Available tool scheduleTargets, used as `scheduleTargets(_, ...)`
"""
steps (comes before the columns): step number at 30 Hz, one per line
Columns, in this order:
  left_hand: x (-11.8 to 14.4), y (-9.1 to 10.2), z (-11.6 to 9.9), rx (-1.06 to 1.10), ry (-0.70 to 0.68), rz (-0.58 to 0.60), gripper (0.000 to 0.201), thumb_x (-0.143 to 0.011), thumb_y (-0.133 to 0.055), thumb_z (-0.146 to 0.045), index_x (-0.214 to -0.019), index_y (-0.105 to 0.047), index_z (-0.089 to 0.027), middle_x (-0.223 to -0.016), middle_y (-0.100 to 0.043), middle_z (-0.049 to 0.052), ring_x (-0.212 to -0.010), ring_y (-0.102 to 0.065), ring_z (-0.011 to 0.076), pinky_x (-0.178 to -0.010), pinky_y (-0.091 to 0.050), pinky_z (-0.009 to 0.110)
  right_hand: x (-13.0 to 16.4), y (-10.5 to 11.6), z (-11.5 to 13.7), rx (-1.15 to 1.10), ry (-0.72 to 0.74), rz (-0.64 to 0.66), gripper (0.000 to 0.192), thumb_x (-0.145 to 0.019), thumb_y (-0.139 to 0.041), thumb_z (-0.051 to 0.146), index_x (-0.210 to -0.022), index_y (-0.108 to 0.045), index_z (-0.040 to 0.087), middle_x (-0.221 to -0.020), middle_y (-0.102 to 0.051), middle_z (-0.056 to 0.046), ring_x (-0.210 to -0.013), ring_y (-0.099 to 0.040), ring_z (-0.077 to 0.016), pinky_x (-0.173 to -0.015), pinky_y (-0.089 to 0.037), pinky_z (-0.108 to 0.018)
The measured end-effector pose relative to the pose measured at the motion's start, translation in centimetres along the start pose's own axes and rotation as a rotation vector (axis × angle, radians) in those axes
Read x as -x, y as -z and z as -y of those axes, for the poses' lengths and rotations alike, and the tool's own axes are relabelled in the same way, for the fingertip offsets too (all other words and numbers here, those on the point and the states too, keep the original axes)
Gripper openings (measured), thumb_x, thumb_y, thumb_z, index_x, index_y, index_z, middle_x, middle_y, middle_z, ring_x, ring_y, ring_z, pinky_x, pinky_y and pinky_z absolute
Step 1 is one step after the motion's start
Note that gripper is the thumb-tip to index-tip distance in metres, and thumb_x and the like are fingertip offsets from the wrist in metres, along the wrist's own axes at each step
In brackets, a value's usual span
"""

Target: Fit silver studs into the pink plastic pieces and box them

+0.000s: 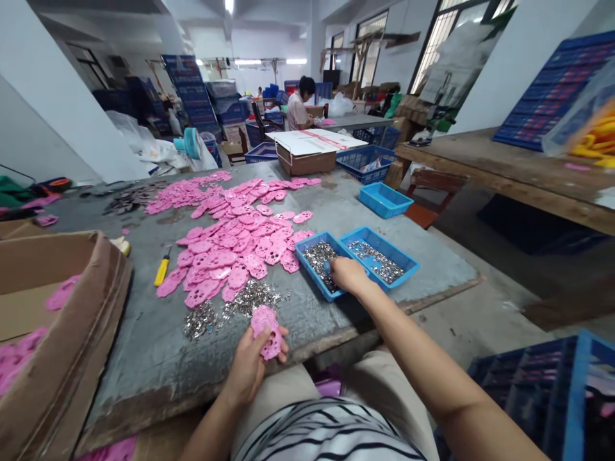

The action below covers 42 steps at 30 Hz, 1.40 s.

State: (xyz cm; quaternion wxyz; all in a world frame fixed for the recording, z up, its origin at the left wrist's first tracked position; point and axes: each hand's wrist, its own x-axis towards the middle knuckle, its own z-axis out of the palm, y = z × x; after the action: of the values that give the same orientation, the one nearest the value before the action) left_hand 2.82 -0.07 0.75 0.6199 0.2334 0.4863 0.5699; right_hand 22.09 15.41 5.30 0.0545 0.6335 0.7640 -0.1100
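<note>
My left hand (pixel 254 358) is closed around a pink plastic plate with holes (pixel 266 330), above the table's front edge. Over at the right, my right hand (pixel 348 275) dips its fingertips into a blue tray (pixel 307 272) of small shiny metal pieces (pixel 323 255). What those fingertips pinch, if anything, is hidden. A second blue tray (pixel 410 264) with similar metal pieces stands right beside the first. Loose metal pieces (pixel 254 298) lie in a heap on the table, behind the held plate. Beyond them spreads a large pile of pink plates (pixel 230 250).
An open cardboard box (pixel 103 275) with pink plates borders my left side. Near it lies a yellow-handled screwdriver (pixel 162 270). Farther back are another blue tray (pixel 385 200) and a flat-topped carton (pixel 307 160). A blue crate (pixel 523 378) stands low at right. A person (pixel 298 107) sits in the background.
</note>
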Motion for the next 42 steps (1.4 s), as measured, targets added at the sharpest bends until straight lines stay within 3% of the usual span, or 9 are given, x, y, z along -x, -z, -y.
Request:
scheduleTargets(9,-0.1,0.1,-0.1,0.012,0.031,-0.007,0.071,-0.055,-0.083,-0.043,-0.109,-0.048,-0.012,-0.078,-0.07,0.006,-0.056,-0.061,0.0163,-0.047,-0.049,0.027,0.7,-0.3,-0.2,-0.185,-0.052,-0.072,0.029,-0.086,-0.044,0.014,-0.108,-0.064,0.014,-0.111,-0.068,-0.019,-0.104,-0.065,-0.0304,-0.08,-0.046,-0.035)
scheduleTargets(14,0.1,-0.2,-0.4,-0.004,0.036,-0.027,0.069,-0.053,-0.083,-0.044,-0.104,-0.048,-0.013,-0.074,-0.069,0.005,-0.054,-0.06,0.0157,-0.046,-0.048,0.027,0.7,0.1,-0.7,-0.366,-0.003,-0.128,0.021,-0.086,-0.047,0.012,-0.093,-0.066,0.016,-0.107,-0.07,-0.014,-0.106,-0.063,-0.0255,-0.085,-0.044,-0.031)
scheduleTargets(17,0.2,-0.7,-0.4,-0.015,0.021,-0.062,0.064,-0.054,-0.081,-0.045,-0.101,-0.049,-0.014,-0.071,-0.068,0.003,-0.052,-0.058,0.0148,-0.044,-0.046,0.026,1.3,0.5,-0.6,-0.521,0.041,-0.133,0.017,-0.085,-0.048,0.012,-0.089,-0.064,0.015,-0.098,-0.071,-0.011,-0.091,-0.066,-0.0201,-0.076,-0.047,-0.028)
scheduleTargets(21,0.1,-2.0,-0.1,-0.064,-0.112,-0.084,0.051,-0.057,-0.08,-0.038,-0.094,-0.053,-0.014,-0.073,-0.067,0.002,-0.055,-0.057,0.0116,-0.046,-0.046,0.022,3.5,0.0,0.7,-0.75,0.147,-0.027,0.014,-0.083,-0.05,0.015,-0.092,-0.061,0.016,-0.076,-0.068,-0.001,-0.056,-0.059,-0.0103,-0.053,-0.045,-0.021)
scheduleTargets(26,-0.3,-4.5,-0.1,-0.135,-0.22,-0.096,0.039,-0.055,-0.077,-0.029,-0.085,-0.056,-0.014,-0.073,-0.066,0.001,-0.056,-0.058,0.0109,-0.047,-0.046,0.021,6.5,-1.7,2.8,-1.254,0.346,0.234,0.019,-0.069,-0.068,0.024,-0.082,-0.055,0.018,-0.057,-0.056,0.007,-0.043,-0.046,-0.0056,-0.044,-0.038,-0.018)
scheduleTargets(30,-0.2,-5.6,-0.5,-0.159,-0.206,-0.107,0.036,-0.053,-0.074,-0.027,-0.081,-0.057,-0.014,-0.064,-0.063,0.0,-0.052,-0.057,0.0117,-0.043,-0.045,0.022,7.4,-2.3,3.3,-1.319,0.312,0.255,0.024,-0.064,-0.071,0.026,-0.075,-0.051,0.019,-0.051,-0.052,0.009,-0.041,-0.043,-0.0049,-0.042,-0.036,-0.017)
scheduleTargets(36,0.2,-5.9,-0.9,-0.182,-0.203,-0.104,0.032,-0.051,-0.072,-0.026,-0.077,-0.056,-0.015,-0.065,-0.063,-0.001,-0.051,-0.056,0.0111,-0.042,-0.044,0.021,7.5,-2.0,3.0,-1.339,0.269,0.229,0.023,-0.061,-0.07,0.023,-0.072,-0.051,0.019,-0.048,-0.05,0.011,-0.039,-0.041,-0.0045,-0.039,-0.034,-0.017)
scheduleTargets(42,-0.4,-5.4,-0.8,-0.263,-0.259,-0.129,0.026,-0.055,-0.07,-0.024,-0.076,-0.056,-0.015,-0.056,-0.061,-0.003,-0.043,-0.05,0.0089,-0.043,-0.042,0.021,7.6,-2.4,3.5,-1.358,0.233,0.276,0.04,-0.056,-0.077,0.048,-0.068,-0.053,0.019,-0.05,-0.054,0.006,-0.042,-0.046,-0.0073,-0.042,-0.036,-0.02)
